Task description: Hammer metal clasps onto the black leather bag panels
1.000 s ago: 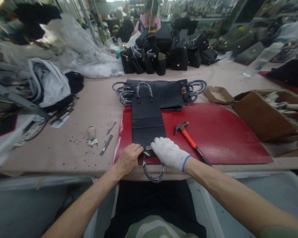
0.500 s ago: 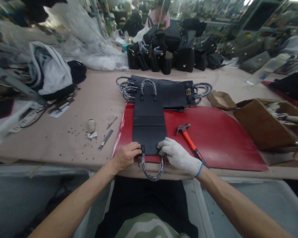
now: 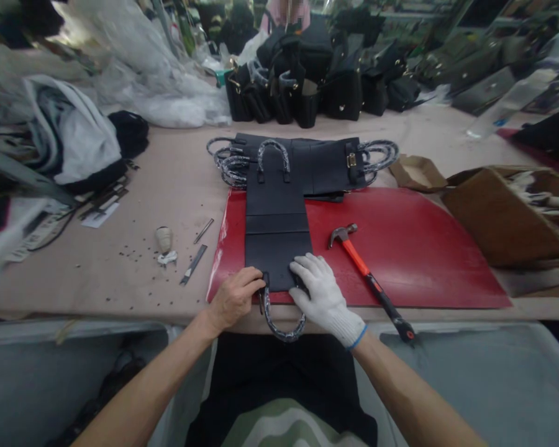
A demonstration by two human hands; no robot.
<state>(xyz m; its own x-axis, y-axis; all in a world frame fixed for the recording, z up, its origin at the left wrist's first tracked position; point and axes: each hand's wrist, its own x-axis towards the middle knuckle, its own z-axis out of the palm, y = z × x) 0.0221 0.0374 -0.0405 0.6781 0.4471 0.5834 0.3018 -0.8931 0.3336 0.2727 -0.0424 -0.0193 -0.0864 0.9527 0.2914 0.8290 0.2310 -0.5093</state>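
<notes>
A flat black leather bag panel (image 3: 276,220) lies lengthwise on a red mat (image 3: 400,254), with one wrapped handle (image 3: 273,156) at its far end and another handle (image 3: 282,323) hanging over the table's near edge. My bare left hand (image 3: 235,296) is curled on the panel's near left corner, by the handle's left end. My right hand (image 3: 320,292), in a white glove, presses fingers-down on the near right corner at the handle's other end.
A hammer (image 3: 368,279) with an orange shaft lies on the mat right of my gloved hand. More black panels (image 3: 328,167) are stacked behind. Small tools (image 3: 193,264) lie left; cardboard boxes (image 3: 498,214) right. Finished black bags (image 3: 307,87) and a person (image 3: 286,12) are at the far side.
My gloved right hand slid from the panel's near middle to its right corner. My left hand stayed curled at the left corner. The camera view tilted slightly.
</notes>
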